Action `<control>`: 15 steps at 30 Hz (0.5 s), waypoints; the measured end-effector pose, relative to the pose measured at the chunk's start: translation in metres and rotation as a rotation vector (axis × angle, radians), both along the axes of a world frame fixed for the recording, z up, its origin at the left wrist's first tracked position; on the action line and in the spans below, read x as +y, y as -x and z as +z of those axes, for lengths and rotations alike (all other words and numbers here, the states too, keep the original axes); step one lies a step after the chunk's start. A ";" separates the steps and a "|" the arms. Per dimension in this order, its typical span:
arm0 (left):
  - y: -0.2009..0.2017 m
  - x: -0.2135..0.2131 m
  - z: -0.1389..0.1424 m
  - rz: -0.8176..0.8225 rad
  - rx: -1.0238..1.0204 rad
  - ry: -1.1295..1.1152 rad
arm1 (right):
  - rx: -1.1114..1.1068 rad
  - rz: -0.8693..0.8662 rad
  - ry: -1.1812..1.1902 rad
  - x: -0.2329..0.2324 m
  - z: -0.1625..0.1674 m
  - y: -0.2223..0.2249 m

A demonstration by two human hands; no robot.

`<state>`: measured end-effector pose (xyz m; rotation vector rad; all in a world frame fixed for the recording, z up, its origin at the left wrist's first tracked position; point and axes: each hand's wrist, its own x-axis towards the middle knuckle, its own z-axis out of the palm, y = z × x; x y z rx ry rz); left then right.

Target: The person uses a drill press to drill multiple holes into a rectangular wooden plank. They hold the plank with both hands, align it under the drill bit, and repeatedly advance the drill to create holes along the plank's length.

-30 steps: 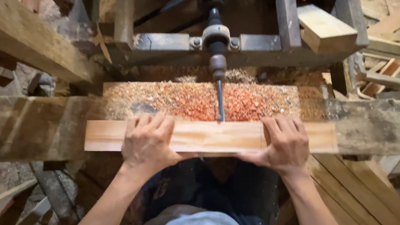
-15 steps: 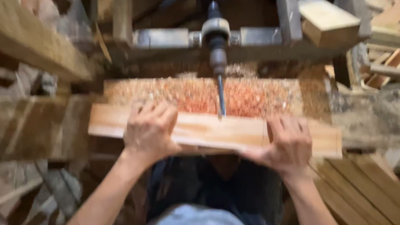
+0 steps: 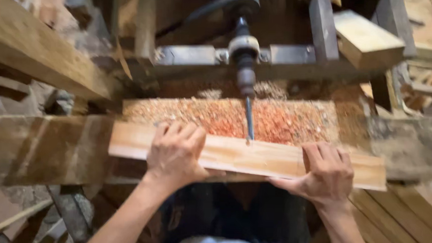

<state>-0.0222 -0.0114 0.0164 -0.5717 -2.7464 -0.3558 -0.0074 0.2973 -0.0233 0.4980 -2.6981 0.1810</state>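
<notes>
A pale wooden plank (image 3: 253, 157) lies flat across a worn workbench (image 3: 52, 147), its long side running left to right. My left hand (image 3: 176, 151) presses down on its left half, fingers wrapped over the top. My right hand (image 3: 324, 174) grips its right part the same way. A drill bit (image 3: 249, 119) in a dark chuck (image 3: 244, 71) points at the plank's far edge between my hands, its tip touching the wood.
Reddish sawdust (image 3: 226, 117) covers the bed behind the plank. A metal machine frame (image 3: 278, 58) crosses the back, with a wood block (image 3: 365, 38) on it. A heavy beam (image 3: 32, 52) slants at left. Stacked planks (image 3: 408, 220) lie at lower right.
The plank and both hands have shifted slightly left and tilted, its right end now lower. The bit's tip now meets the plank's far edge.
</notes>
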 end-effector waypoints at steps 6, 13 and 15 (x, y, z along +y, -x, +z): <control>-0.009 0.000 -0.008 0.027 -0.045 0.040 | -0.008 0.061 0.012 0.007 -0.005 0.007; -0.041 0.013 -0.013 0.192 0.037 0.095 | -0.025 0.207 0.051 0.014 -0.003 0.030; -0.049 0.013 -0.012 0.218 0.047 0.069 | -0.010 0.250 0.086 0.013 -0.004 0.036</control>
